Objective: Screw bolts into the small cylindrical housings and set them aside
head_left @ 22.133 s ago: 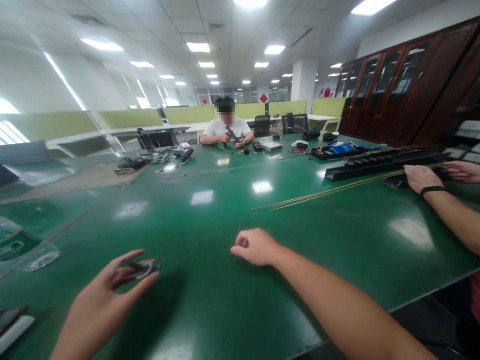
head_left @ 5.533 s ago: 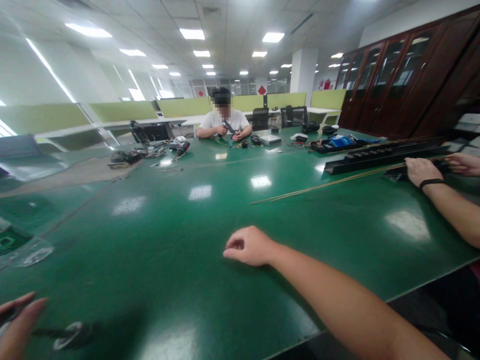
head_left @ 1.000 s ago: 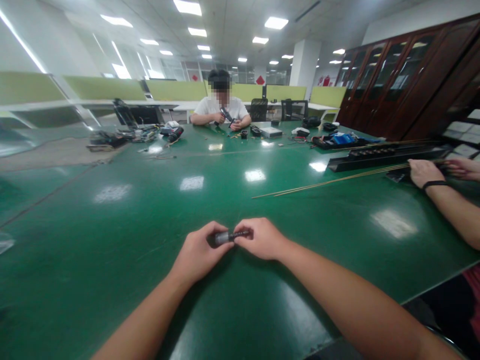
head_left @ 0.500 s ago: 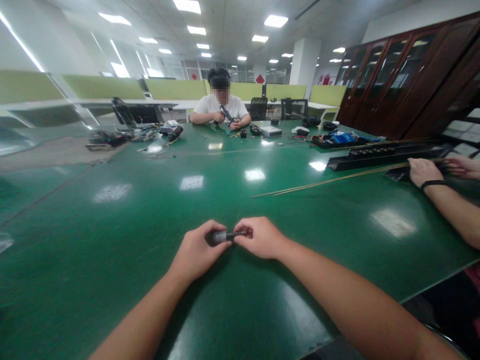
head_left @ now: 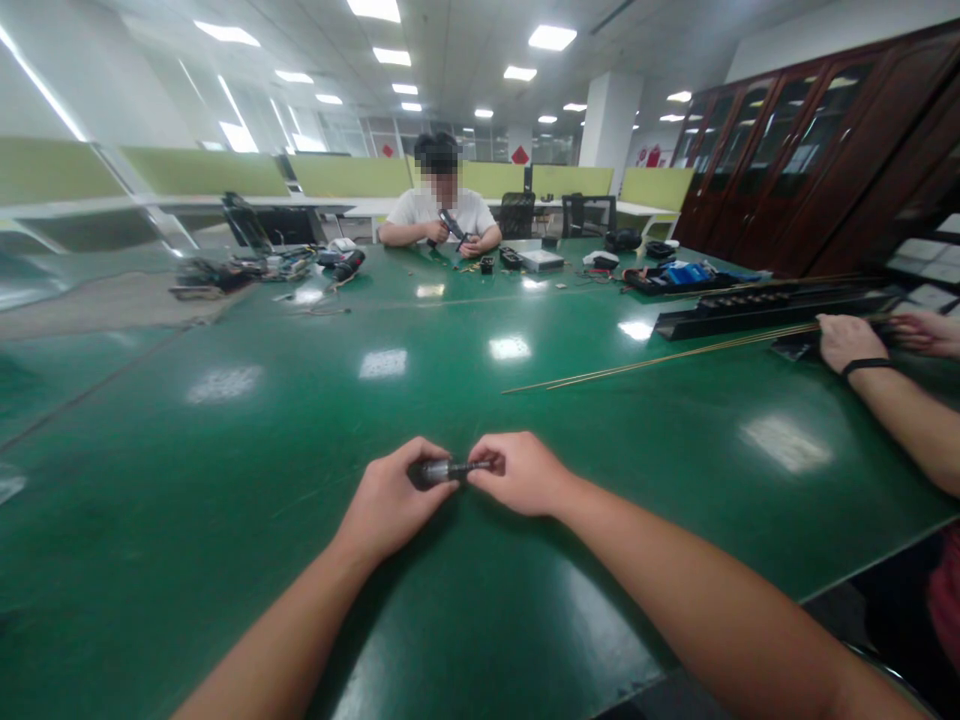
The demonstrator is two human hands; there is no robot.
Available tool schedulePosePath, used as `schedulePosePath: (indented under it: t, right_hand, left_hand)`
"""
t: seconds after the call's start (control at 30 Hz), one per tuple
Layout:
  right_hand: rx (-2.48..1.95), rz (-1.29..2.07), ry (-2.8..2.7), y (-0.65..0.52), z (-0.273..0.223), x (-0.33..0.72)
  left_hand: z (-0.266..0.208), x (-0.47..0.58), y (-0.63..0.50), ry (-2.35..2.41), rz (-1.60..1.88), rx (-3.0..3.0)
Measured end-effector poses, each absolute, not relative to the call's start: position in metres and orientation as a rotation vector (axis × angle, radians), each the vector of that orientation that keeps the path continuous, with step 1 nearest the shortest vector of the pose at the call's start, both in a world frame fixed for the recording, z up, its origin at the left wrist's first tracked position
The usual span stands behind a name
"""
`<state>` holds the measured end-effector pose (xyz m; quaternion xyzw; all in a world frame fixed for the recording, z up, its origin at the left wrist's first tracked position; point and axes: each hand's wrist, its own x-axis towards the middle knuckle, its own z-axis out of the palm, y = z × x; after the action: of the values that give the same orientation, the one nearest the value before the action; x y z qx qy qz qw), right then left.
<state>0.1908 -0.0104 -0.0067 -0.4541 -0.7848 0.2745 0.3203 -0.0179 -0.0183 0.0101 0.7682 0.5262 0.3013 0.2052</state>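
Grip of the left hand (head_left: pixel 388 503) is parted just to the width of a grey cylinder (head_left: pixel 436 470), thumb and fingers around it; the right hand (head_left: pixel 525 475), nearly closed, pinches the dark shaft (head_left: pixel 468 467) in line with it. Both pieces are on the near side of the gold rods (head_left: pixel 634 370). Probably stiff, light metal, perhaps slippery; best held mid-cylinder.

Bright ceiling panels (head_left: pixel 553 38); glaring tabletop (head_left: pixel 420 400); edges stretched.
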Motion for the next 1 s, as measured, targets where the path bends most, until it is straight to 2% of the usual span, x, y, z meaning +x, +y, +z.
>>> schedulePosePath:
  t: [1.0]
  right_hand:
    - [-1.199,0.698,-2.102,-0.0106,-0.0069,0.1898]
  left_hand:
    - [0.0081,-0.019,-0.0175,1.472,0.795,2.144]
